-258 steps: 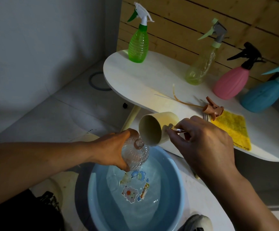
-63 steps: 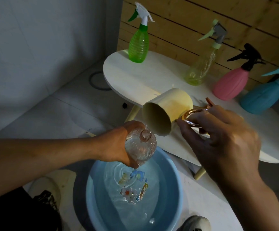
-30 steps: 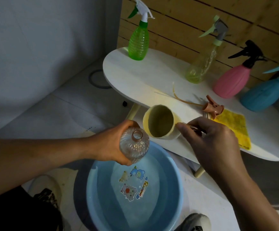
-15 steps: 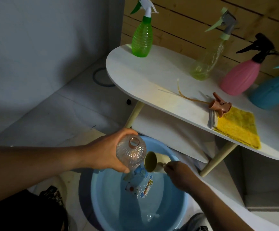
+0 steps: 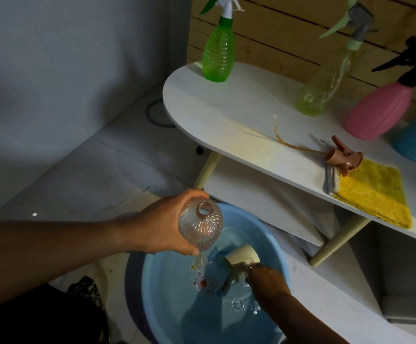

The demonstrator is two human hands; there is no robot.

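bottle (image 5: 200,228): light, wet, slippery, we judge; hold its ribbed belly
left hand (image 5: 162,227): fingers wrap bottle
right hand (image 5: 266,276): pinches cup (image 5: 241,256) handle

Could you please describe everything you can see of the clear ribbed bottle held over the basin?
The clear ribbed round plastic bottle has a pinkish-brown neck, open, with no sprayer. It hangs over the far-left rim of the round blue plastic basin, mouth facing up towards the camera. Only the left hand touches it, gripping its body from the left. The cream cylindrical cup that the right hand holds in the basin lies lower, apart from it.
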